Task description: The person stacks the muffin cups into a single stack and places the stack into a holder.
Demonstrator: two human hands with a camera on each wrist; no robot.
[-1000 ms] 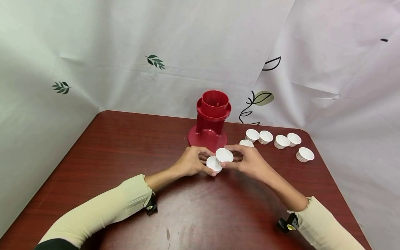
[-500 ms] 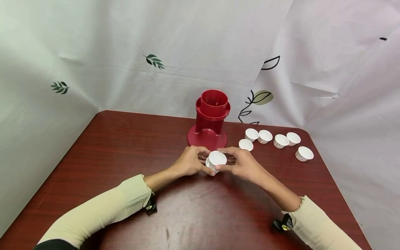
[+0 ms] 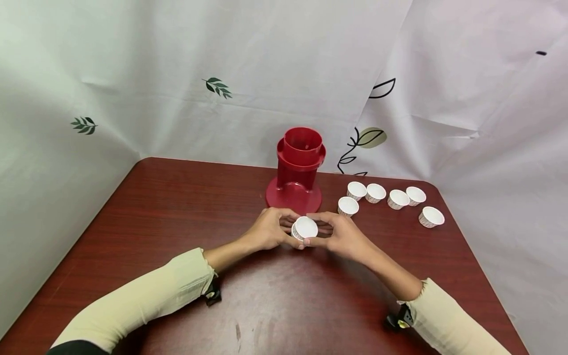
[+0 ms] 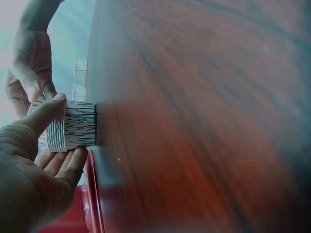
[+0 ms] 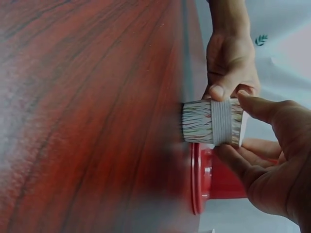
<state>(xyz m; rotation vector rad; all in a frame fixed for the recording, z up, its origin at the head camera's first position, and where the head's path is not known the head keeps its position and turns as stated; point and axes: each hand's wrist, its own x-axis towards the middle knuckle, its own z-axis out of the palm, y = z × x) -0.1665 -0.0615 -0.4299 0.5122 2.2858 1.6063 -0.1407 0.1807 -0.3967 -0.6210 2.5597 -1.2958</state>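
Observation:
A stack of white paper cups with a wavy-line print (image 4: 80, 124) stands upright on the table, its rims packed closely together. My left hand (image 3: 268, 230) grips the stack, thumb and fingers on opposite sides at the rims. With thumb and fingers, my right hand (image 3: 348, 237) holds the topmost paper cup (image 5: 237, 124), which sits partly down in the stack and still rises above the packed rims in the right wrist view. From the head view the top cup (image 3: 305, 228) covers most of the stack.
Just behind the hands stands a red plastic holder (image 3: 298, 190) with a round base and a tube-like top. Several single paper cups (image 3: 398, 198) stand upright at the back right of the brown table (image 3: 186, 197). White patterned cloth (image 3: 266, 59) hangs around the table.
My right hand has moved left and slightly down, bringing its cup from beside the stack into the top of it. My left hand has kept its place on the stack.

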